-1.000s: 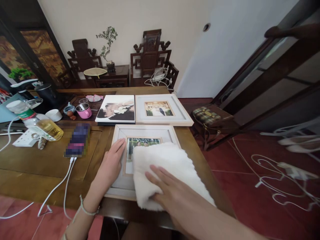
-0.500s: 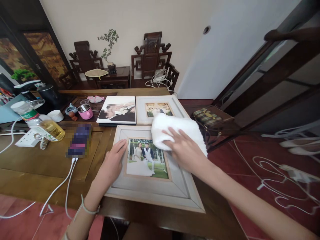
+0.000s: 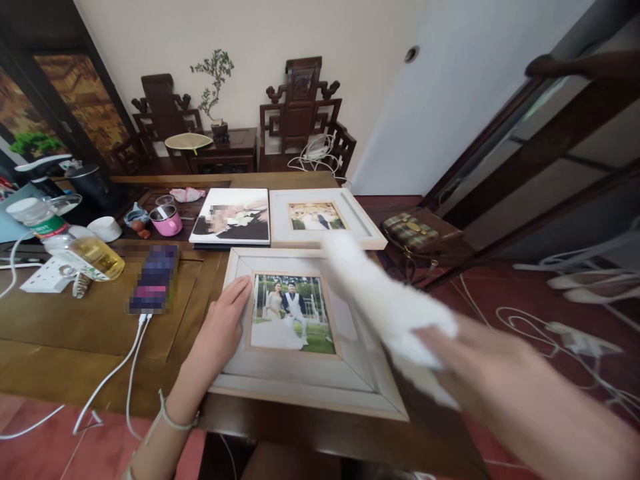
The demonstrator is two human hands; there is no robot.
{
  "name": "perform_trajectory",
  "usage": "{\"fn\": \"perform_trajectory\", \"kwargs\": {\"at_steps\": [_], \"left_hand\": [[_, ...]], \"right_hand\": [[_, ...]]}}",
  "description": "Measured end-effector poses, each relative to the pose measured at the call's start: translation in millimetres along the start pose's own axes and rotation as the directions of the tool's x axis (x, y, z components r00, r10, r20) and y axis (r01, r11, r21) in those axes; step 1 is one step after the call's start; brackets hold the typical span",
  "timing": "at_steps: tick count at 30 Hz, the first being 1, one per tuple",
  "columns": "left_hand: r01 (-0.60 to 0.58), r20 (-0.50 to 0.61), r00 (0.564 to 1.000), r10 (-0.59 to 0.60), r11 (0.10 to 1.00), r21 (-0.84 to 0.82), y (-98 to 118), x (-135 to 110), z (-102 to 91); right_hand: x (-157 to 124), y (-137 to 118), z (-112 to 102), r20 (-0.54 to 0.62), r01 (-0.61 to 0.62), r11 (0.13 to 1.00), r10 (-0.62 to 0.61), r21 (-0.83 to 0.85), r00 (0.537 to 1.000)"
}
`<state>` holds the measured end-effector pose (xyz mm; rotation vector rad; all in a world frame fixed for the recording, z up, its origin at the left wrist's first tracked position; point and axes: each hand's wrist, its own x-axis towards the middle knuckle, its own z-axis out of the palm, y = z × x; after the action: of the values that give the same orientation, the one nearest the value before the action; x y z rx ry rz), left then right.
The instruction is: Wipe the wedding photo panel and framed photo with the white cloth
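Observation:
A pale wooden picture frame (image 3: 310,383) with a photo of two people lies on the near edge of the table. My left hand (image 3: 227,320) rests on the frame's left border, its fingers stretched out and lying flat. In my right hand (image 3: 463,353) is a white cloth (image 3: 395,300), pinched by one end and smeared by motion. The cloth hangs over the frame's right side, hiding part of that border; whether it touches the wood I cannot tell. Behind lie a second pale picture frame (image 3: 350,210) and a square photo album (image 3: 235,230).
To the left are a phone (image 3: 153,280) with white cables, a bottle of yellow liquid (image 3: 100,257), a pink cup (image 3: 167,221) and a white power strip (image 3: 47,277). A plaid bag (image 3: 413,230) sits beyond the table's right side. Cables (image 3: 540,340) trail across the red floor.
My right hand has swung right and towards me, drawing the white cloth off the frame's upper right corner. My left hand stays on the frame's left border.

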<state>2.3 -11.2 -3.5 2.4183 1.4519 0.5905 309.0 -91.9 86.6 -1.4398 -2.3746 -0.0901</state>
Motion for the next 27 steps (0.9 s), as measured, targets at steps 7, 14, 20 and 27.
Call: {"fn": "perform_trajectory", "kwargs": {"at_steps": [7,14,20,27], "left_hand": [[0.001,0.003,1.0,-0.001,1.0,-0.008,2.1,0.5,-2.3],[0.014,-0.017,1.0,-0.014,1.0,-0.011,2.0,1.7,-1.0],[0.029,0.033,0.999,-0.029,0.999,0.017,6.6,3.2,-4.6],[-0.002,0.029,1.0,0.001,1.0,0.027,6.6,1.8,-6.0]], "right_hand": [[62.6,46.7,37.7,0.088,0.182,0.945,-0.164,-0.274,0.983],[16.3,12.4,57.6,0.143,0.266,0.963,-0.256,-0.049,0.956],[-32.0,-32.0,36.7,0.011,0.214,0.977,-0.214,-0.002,0.977],[20.0,-4.0,53.4,0.078,0.157,0.98,-0.149,-0.12,0.986]]}}
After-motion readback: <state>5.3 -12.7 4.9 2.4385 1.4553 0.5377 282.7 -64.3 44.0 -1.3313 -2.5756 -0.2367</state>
